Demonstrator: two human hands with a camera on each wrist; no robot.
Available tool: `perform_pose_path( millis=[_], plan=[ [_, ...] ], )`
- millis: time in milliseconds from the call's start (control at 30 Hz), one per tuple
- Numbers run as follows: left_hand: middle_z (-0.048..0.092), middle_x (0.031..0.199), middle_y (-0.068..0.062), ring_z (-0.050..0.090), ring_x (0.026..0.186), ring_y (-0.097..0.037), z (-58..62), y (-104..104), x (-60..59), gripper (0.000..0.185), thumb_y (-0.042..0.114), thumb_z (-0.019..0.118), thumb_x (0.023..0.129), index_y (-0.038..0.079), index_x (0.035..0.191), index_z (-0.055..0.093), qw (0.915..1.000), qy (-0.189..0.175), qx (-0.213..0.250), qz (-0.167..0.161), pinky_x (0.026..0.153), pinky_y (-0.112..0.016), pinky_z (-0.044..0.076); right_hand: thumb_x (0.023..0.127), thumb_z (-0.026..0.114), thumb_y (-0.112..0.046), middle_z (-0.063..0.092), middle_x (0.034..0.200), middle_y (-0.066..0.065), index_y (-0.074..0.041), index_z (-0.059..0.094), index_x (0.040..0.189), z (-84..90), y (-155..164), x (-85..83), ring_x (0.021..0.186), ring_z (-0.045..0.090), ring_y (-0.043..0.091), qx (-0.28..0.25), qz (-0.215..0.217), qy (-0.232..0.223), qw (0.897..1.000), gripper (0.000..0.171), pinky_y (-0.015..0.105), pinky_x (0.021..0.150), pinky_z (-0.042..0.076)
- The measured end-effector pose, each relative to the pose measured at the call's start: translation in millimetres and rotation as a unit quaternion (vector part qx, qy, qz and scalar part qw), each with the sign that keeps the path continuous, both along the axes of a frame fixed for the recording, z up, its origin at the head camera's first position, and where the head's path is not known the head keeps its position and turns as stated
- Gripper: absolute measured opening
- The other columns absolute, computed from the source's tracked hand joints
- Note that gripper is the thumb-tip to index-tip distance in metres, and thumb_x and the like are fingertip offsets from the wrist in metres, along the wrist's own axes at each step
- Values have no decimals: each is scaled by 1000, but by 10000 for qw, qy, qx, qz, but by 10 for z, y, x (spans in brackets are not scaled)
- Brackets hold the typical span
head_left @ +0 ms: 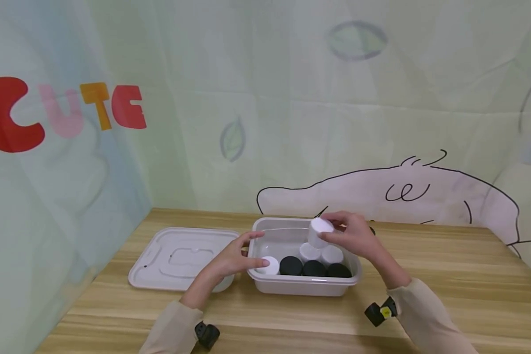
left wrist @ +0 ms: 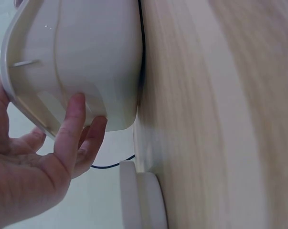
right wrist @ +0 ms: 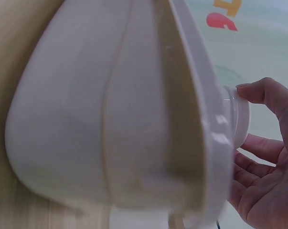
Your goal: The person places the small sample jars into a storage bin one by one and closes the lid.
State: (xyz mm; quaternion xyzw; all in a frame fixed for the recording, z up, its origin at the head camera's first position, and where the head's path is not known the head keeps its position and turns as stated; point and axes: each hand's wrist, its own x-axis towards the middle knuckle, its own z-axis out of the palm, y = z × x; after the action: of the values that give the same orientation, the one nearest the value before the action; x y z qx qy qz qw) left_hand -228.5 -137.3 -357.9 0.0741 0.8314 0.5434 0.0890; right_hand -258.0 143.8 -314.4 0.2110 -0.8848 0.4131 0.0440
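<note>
Two hands work at a pale plastic bin point(head_left: 265, 285) that stands on the wooden tabletop point(head_left: 447, 275); seen from the head, the right hand point(head_left: 356, 236) holds a white-capped jar point(head_left: 320, 232) above the bin's far side, its grip pinching the cap between thumb and fingers; the left hand point(head_left: 232, 258) rests at the bin's left rim, fingers fairly straight, fingertips touching a white jar point(head_left: 269, 265) in the bin's near-left corner; three black-capped jars point(head_left: 314, 268) line the bin's near wall to the right of that jar, and two more white-capped jars point(head_left: 320, 253) stand behind them; the bin's flat lid point(head_left: 181, 258) lies on the tabletop just left of the bin.

From the left wrist, the bin's outer wall point(left wrist: 86, 62) fills the upper left, with the left hand point(left wrist: 38, 162) beside it; its fingers point(left wrist: 72, 124) lie extended against the wall near the rim, the grip spread rather than clenched; the lid's edge point(left wrist: 139, 200) shows below the bin on the tabletop point(left wrist: 220, 114).

From the right wrist, the bin point(right wrist: 96, 119) looms close; beyond its rim the right hand point(right wrist: 265, 162) pinches the white-capped jar point(right wrist: 239, 117), thumb on the cap's upper edge, fingers curled beneath.
</note>
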Motion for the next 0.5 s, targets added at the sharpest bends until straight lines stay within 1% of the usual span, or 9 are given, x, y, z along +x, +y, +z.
perform_pose_path(
  millis=[133, 233, 333, 433, 500],
  plan=[
    [47, 127, -20, 53, 105, -30, 7, 3, 3, 71, 20, 78, 72, 15, 134, 44, 10000, 22, -28, 1, 79, -39, 48, 78, 72, -14, 62, 107, 16, 3, 61, 112, -62, -164, -16, 95, 58, 25, 1, 55, -72, 10000, 40, 38, 84, 48],
    [47, 127, -20, 53, 105, -31, 15, 4, 6, 70, 20, 77, 72, 15, 134, 44, 10000, 16, -53, 8, 80, -40, 48, 77, 72, -16, 62, 106, 13, 0, 62, 113, -90, -297, -19, 93, 58, 23, 13, 7, -192, 9998, 41, 37, 84, 49],
    [47, 127, -20, 53, 106, -31, 17, 3, 5, 70, 21, 77, 72, 16, 134, 44, 10000, -12, -77, 23, 81, -41, 47, 76, 73, -17, 64, 102, 9, -2, 64, 111, -112, -419, -28, 87, 57, 19, 141, 58, -133, 9998, 39, 35, 81, 50],
    [46, 128, -19, 52, 107, -32, 15, 1, 3, 69, 21, 77, 73, 16, 134, 44, 9999, -40, -102, 23, 82, -43, 47, 76, 73, -18, 65, 93, 5, -4, 66, 108, -141, -516, -48, 78, 55, 15, 373, 254, 104, 9989, 35, 29, 71, 50],
    [46, 128, -19, 52, 107, -32, 19, 0, 6, 69, 22, 76, 73, 16, 134, 44, 9999, -51, -93, 12, 82, -43, 47, 77, 72, -18, 65, 86, 2, -5, 67, 105, -163, -570, -64, 72, 52, 14, 496, 356, 182, 9980, 31, 26, 63, 46]
  ],
)
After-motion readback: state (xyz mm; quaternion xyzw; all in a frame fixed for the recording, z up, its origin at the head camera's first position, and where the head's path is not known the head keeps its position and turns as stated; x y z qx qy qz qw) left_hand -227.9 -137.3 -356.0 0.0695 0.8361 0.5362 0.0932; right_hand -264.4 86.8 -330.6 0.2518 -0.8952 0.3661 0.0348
